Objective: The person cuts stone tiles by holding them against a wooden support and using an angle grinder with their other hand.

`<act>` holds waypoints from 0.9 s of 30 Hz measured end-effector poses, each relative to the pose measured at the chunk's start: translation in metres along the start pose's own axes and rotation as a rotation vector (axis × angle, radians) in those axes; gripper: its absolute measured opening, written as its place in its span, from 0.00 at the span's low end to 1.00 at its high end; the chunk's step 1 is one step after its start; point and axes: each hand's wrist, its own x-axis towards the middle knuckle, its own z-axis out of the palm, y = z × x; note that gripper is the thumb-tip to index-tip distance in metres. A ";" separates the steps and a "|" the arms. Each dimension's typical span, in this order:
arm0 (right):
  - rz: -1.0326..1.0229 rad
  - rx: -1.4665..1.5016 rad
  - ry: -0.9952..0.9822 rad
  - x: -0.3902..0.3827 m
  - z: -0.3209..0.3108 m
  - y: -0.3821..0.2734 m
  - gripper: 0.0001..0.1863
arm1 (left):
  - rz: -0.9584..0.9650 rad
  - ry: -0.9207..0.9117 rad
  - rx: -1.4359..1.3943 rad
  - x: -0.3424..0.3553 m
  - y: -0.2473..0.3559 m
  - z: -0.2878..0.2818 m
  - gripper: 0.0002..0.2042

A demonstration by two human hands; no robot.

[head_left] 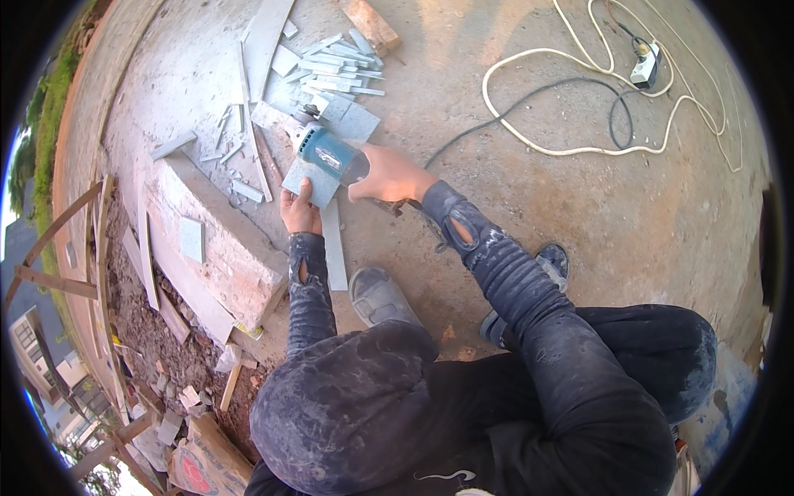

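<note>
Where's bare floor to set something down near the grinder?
Widest: concrete floor right of the right sleeve, below the white cable. Smaller: between the brick and the white cable's left bend, above the dark cord. Crowded: around the grinder, with right hand on it, left hand on a tile, cut strips just beyond.

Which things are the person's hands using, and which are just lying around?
In use:
- teal grinder, in the right hand
- grey tile piece, in the left hand
- dark cord, probably the grinder's

Lying around:
- heap of grey strips
- small tile on the big block
- sack
</note>
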 end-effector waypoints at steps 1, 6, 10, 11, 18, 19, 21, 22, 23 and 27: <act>-0.006 0.009 0.001 -0.001 0.000 -0.001 0.37 | 0.003 -0.002 -0.003 0.000 0.000 -0.001 0.13; 0.111 -0.028 -0.091 -0.003 -0.006 -0.007 0.37 | 0.005 0.008 0.003 0.000 0.001 -0.001 0.14; 0.149 -0.084 -0.118 -0.005 -0.009 -0.010 0.33 | -0.001 0.018 0.012 0.000 0.002 0.000 0.14; 0.152 -0.094 -0.122 -0.005 -0.009 -0.011 0.33 | 0.001 0.015 0.008 0.000 0.002 0.000 0.14; 0.167 -0.089 -0.140 -0.005 -0.010 -0.008 0.32 | -0.007 0.009 0.002 0.001 0.001 -0.001 0.14; 0.165 -0.090 -0.138 -0.005 -0.010 -0.007 0.32 | -0.009 0.002 0.002 0.001 0.001 -0.001 0.14; 0.167 -0.092 -0.133 -0.005 -0.010 -0.006 0.31 | 0.006 -0.002 0.000 0.001 0.001 0.000 0.13; 0.171 -0.093 -0.130 -0.006 -0.010 -0.007 0.31 | 0.014 -0.004 0.000 0.000 0.001 0.000 0.13; 0.175 -0.094 -0.127 -0.006 -0.010 -0.008 0.31 | 0.013 -0.005 -0.001 0.000 0.001 0.000 0.13; 0.173 -0.082 -0.138 -0.007 -0.011 -0.009 0.31 | 0.005 -0.004 0.004 -0.002 0.003 0.003 0.13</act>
